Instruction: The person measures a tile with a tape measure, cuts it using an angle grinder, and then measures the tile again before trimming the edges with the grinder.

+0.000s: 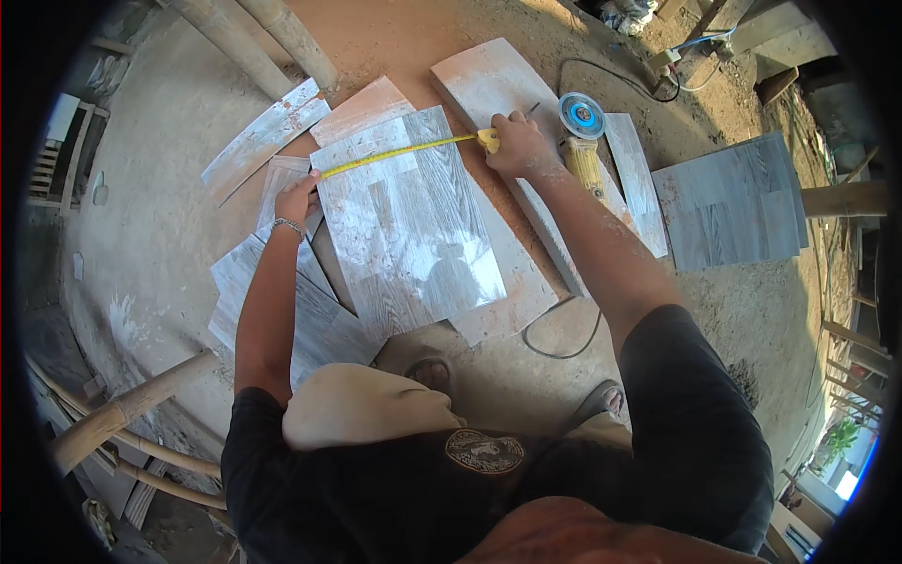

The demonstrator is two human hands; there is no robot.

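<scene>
A wood-patterned grey tile (413, 235) lies in front of me with light glinting off its glossy face. Across its far part runs the yellow blade (395, 153) of a tape measure. My left hand (299, 199) is closed at the tile's left edge, pinching the blade's end. My right hand (521, 146) grips the yellow tape measure case (488, 140) just beyond the right edge. A thin dark stick, perhaps a pencil, pokes out above that hand. Beside my right forearm rests an angle grinder (585, 167) with a blue-centred disc (582, 117).
Dusty tile pieces (282, 132) lie left and behind, and a long pale slab (489, 80) lies under the right hand. More grey tiles (733, 202) are at the right. A dark cord (601, 66) reaches a socket (664, 58). Bamboo poles (132, 409) stand at the left.
</scene>
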